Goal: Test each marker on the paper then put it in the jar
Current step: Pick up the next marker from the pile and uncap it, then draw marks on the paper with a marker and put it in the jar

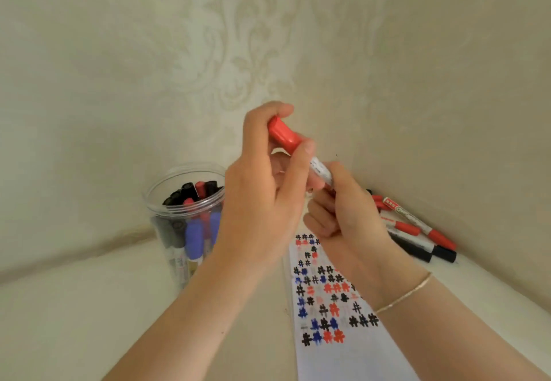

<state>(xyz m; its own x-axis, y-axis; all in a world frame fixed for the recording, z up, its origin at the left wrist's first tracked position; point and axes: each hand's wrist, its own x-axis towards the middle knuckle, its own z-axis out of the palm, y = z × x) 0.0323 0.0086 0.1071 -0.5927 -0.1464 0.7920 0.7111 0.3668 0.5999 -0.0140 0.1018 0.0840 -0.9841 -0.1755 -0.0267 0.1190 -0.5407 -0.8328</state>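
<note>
Risk: red cap popping free with a jerk and uncapped tip smearing fingers or paper, since pull comes from both ends. Left hand curled round cap, right hand clamped on marker barrel, raised above paper. Jar left, spare markers right

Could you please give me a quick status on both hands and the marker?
Left hand grips red cap. Right hand grips marker barrel. Both above paper. Path to jar unobstructed.
</note>
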